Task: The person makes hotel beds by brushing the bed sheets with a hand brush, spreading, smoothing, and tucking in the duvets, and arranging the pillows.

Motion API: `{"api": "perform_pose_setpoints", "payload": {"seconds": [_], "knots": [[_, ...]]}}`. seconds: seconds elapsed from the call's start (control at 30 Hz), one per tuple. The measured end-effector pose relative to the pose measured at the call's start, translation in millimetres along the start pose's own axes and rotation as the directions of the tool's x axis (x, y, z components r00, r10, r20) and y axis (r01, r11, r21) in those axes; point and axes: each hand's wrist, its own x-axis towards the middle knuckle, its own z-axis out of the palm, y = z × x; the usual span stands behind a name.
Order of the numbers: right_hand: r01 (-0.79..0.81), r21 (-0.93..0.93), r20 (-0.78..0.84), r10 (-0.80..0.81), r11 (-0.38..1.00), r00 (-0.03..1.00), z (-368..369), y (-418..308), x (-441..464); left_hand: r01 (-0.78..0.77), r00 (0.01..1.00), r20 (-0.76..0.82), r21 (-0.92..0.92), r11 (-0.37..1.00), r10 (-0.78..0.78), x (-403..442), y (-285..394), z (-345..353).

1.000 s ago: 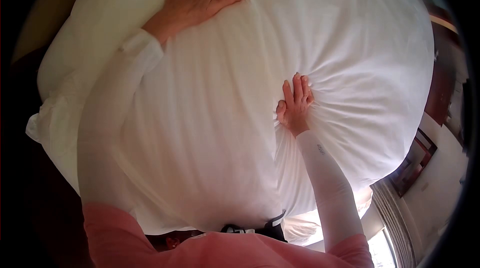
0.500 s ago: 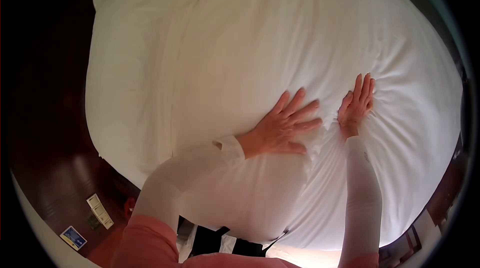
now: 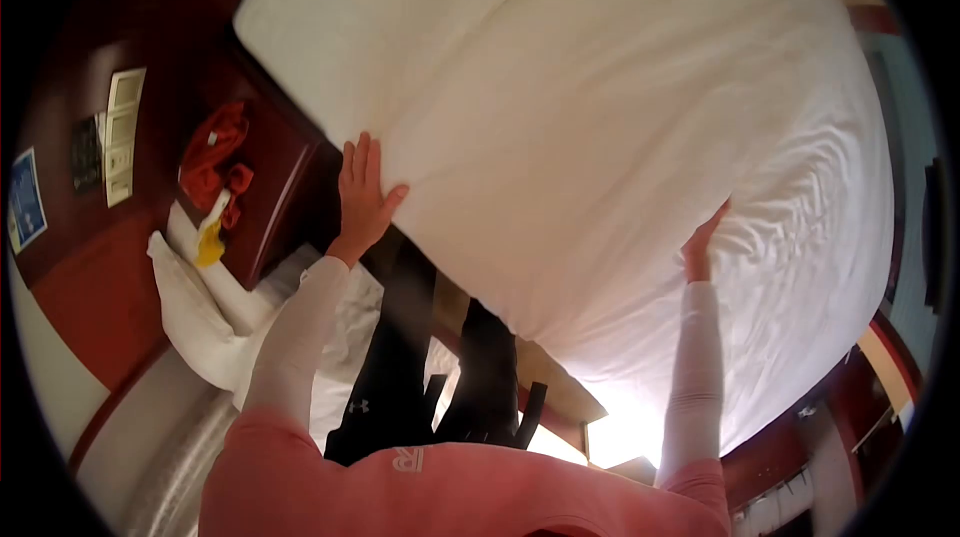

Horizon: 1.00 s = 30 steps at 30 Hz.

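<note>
Dark red wood wall (image 3: 175, 22) in the upper left of the frame, switch plate (image 3: 122, 137) on it. Red cloth (image 3: 212, 157) on a wood cabinet (image 3: 285, 172) below, white bedding (image 3: 190, 317) at lower left.

Head view, only one: white sheet (image 3: 560, 157) over the bed fills centre to upper right. Near edge runs diagonally, upper left down to lower centre. Long axis unclear: far side leaves frame, lens bends the rest.

Left hand (image 3: 365, 202), left of centre: flat, fingers straight, thumb spread, nothing gripped. It's right at that edge, thumb against or just over the sheet; contact not certain. Sheet spreads up and right from it.

Right hand (image 3: 706, 245), right of centre: well inside the sheet's outline, on the cloth. Fingers mostly hidden, can't tell if it's pinching. Wrinkles bunch just right of it. Left is nearer the diagonal edge, right nearer the wrinkles.
</note>
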Motion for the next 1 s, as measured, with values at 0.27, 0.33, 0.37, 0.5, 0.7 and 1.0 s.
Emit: {"api": "perform_pose_setpoints", "payload": {"seconds": [0.27,0.33,0.37,0.5,0.7,1.0], "knots": [[-0.454,0.421,0.194,0.411,0.785,0.891,73,24,-276,0.525,0.850,0.479,-0.805,0.277,-0.219,-53,-111,82],[-0.545,0.205,0.332,0.466,0.813,0.820,18,85,-316,0.622,0.758,0.652,-0.709,0.333,-0.027,-30,-88,57],[-0.460,-0.184,0.346,0.495,0.869,0.797,-22,126,-328,0.591,0.768,0.640,-0.718,0.367,0.016,-29,-80,43],[-0.629,-0.300,0.131,0.685,0.717,0.717,48,104,-371,0.593,0.713,0.700,-0.630,0.501,0.037,-74,-114,55],[-0.636,-0.354,0.105,0.705,0.685,0.701,59,113,-445,0.780,0.598,0.801,-0.571,0.257,-0.036,-163,-146,55],[-0.542,-0.500,0.026,0.637,0.676,0.770,45,113,-500,0.525,0.840,0.537,-0.769,0.365,-0.077,-228,-201,41]]}}
